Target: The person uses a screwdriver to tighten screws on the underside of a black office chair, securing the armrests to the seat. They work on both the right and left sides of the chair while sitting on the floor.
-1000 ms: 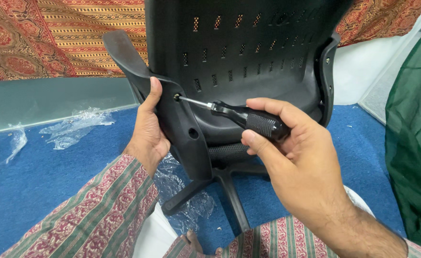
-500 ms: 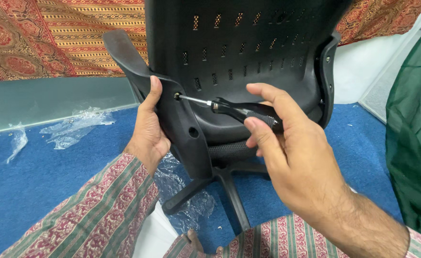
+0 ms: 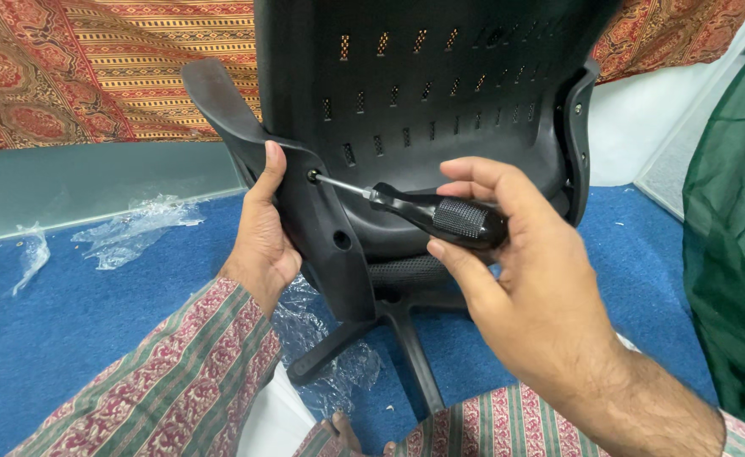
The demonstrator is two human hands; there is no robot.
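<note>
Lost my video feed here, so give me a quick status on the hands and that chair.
Left hand braces armrest bracket. Right hand grips screwdriver, tip seated in upper screw hole. Nothing blocking.

Crumpled plastic wrap [image 3: 135, 224], patterned cloth [image 3: 93, 76]

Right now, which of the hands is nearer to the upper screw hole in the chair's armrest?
Left. The left hand grips the armrest right beside the hole; the right hand holds the screwdriver handle farther away.
</note>
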